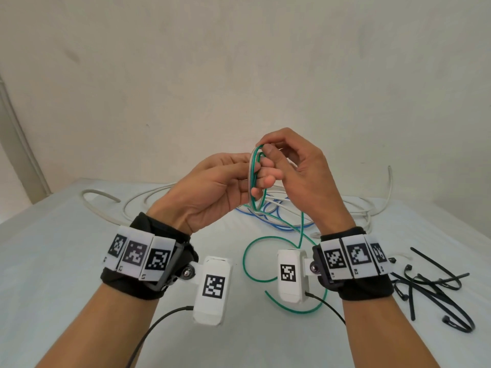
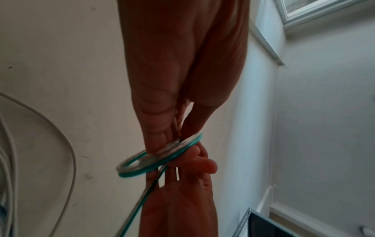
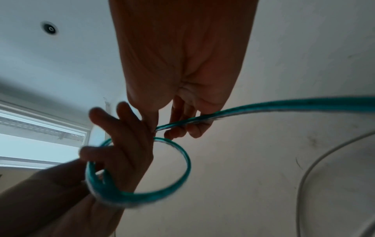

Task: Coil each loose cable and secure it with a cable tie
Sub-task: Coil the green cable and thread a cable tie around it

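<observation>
Two white camera housings, strapped at the wrists, are seen closest of all, hanging over the pale table (image 1: pixel 66 235). Above them, a small coil of the green cable (image 1: pixel 254 179) is held upright in mid-air, and it is gripped by the left hand (image 1: pixel 212 192), whose fingers are curled through the loops with the thumb laid across them. At the top of the coil, the strand is pinched between thumb and forefinger of the right hand (image 1: pixel 295 168). From the right wrist view, the same ring (image 3: pixel 142 195) is seen threaded over the left fingers (image 3: pixel 121 144), and the free strand is led away to the right. The loose tail of the green cable is draped down onto the table between the two forearms, where wide loops are formed. Farther back, a blue cable (image 1: pixel 276 219) and a white cable (image 1: pixel 148 203) are left tangled on the table. To the right, just beside the right wrist, black cable ties (image 1: pixel 435 285) are scattered in a loose heap.
</observation>
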